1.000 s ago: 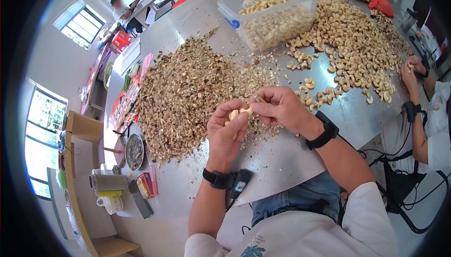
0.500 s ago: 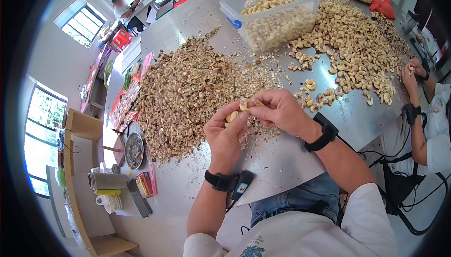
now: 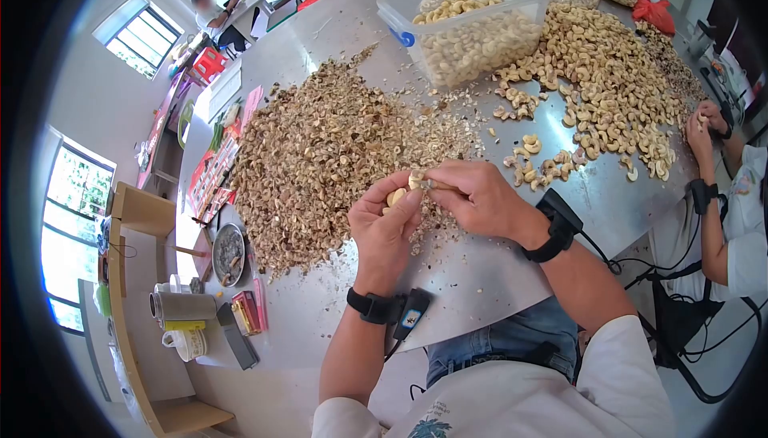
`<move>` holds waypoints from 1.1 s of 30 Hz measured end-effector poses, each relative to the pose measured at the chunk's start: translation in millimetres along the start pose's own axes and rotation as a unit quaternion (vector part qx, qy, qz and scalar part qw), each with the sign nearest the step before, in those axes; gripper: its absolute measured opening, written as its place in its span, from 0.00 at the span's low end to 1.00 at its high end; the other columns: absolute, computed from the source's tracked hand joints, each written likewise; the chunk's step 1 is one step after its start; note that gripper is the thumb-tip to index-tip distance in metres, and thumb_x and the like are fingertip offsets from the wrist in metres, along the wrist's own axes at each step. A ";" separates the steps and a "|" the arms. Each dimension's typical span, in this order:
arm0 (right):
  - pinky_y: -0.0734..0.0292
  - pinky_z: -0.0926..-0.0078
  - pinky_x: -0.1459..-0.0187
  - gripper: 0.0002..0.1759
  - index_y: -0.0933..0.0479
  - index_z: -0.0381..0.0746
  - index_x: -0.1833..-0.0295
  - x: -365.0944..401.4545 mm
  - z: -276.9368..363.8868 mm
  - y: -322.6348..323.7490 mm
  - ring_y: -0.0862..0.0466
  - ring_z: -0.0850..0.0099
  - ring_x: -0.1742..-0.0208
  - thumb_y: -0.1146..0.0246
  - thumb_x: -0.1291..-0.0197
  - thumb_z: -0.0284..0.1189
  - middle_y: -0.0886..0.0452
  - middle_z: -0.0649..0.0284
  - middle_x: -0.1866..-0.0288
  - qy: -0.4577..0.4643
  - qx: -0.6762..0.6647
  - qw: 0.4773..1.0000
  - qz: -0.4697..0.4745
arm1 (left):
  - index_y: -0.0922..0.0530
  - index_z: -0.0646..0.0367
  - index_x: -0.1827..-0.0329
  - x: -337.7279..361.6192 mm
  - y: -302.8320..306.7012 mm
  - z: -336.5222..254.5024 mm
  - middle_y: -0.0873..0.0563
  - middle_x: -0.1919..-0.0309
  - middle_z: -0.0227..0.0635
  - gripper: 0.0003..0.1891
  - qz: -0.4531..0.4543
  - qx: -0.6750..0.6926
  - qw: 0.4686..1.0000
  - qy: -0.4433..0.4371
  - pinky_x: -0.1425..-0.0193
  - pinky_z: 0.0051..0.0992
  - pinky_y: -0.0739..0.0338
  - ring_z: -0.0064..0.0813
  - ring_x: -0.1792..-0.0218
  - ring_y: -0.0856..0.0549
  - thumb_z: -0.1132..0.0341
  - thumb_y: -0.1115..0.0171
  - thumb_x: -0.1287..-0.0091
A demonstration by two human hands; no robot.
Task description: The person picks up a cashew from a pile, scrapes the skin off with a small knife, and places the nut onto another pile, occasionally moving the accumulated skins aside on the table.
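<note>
My left hand [image 3: 384, 218] is closed around a few pale cashew nuts [image 3: 395, 197], with one cashew pinched upright at the fingertips. Against that nut works my right hand [image 3: 484, 198], its fingers wrapped round a small slim tool [image 3: 445, 188] whose tip meets the cashew. Most of the tool is hidden by the fingers. Both hands are over the near edge of a large heap of brown cashew skins and broken bits [image 3: 320, 158]. To the right of my right hand lies a small group of loose cashews [image 3: 548, 168] on the metal table [image 3: 480, 278].
A clear plastic box of cashews [image 3: 472, 46] stands at the back beside a big cashew pile [image 3: 608, 78]. At the right, a co-worker's hands [image 3: 704, 130] hold a nut. On the left are a metal bowl [image 3: 229, 254], a steel cup [image 3: 184, 306] and small boxes [image 3: 246, 312].
My right hand has turned and its fingers have curled inward, moving the tool tip slightly down and left against the nut. My left hand stays nearly still.
</note>
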State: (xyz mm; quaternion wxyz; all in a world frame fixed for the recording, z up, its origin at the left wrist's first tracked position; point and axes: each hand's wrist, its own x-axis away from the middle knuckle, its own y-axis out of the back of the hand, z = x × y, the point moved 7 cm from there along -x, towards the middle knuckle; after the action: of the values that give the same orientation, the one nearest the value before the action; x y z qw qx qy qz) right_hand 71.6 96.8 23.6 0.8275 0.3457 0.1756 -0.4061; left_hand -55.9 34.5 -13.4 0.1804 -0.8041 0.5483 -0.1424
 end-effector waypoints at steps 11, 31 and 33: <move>0.30 0.68 0.69 0.10 0.22 0.33 0.57 -0.9 -1.0 -2.3 0.23 0.59 0.71 0.38 0.45 0.21 0.23 0.55 0.72 -0.017 0.006 1.000 -0.016 | 0.22 0.70 0.51 -0.2 -0.9 -3.7 0.19 0.73 0.31 0.13 0.000 -0.005 1.000 -0.010 0.82 0.13 0.38 0.15 0.81 0.26 0.80 0.38 0.39; 0.28 0.66 0.68 0.09 0.23 0.33 0.59 -2.0 -2.7 3.4 0.22 0.58 0.71 0.37 0.46 0.25 0.22 0.53 0.73 -0.030 -0.009 0.999 0.042 | 0.24 0.66 0.53 3.6 -5.9 -13.9 0.20 0.71 0.29 0.13 0.003 -0.130 0.988 -0.090 0.77 0.11 0.33 0.12 0.78 0.25 0.81 0.37 0.41; 0.28 0.59 0.68 0.07 0.26 0.34 0.67 -2.3 -3.1 4.8 0.22 0.50 0.69 0.38 0.47 0.27 0.23 0.51 0.72 -0.041 -0.017 0.999 0.031 | 0.25 0.64 0.53 4.9 -7.7 -17.0 0.20 0.68 0.29 0.14 0.010 -0.154 0.983 -0.097 0.75 0.12 0.30 0.12 0.75 0.24 0.81 0.37 0.41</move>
State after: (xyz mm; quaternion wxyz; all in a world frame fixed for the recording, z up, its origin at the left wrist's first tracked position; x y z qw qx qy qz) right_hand 74.0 102.4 24.8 0.8519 0.3198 0.1377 -0.3913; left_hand -55.0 30.2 5.4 0.1084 -0.8266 0.5517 0.0242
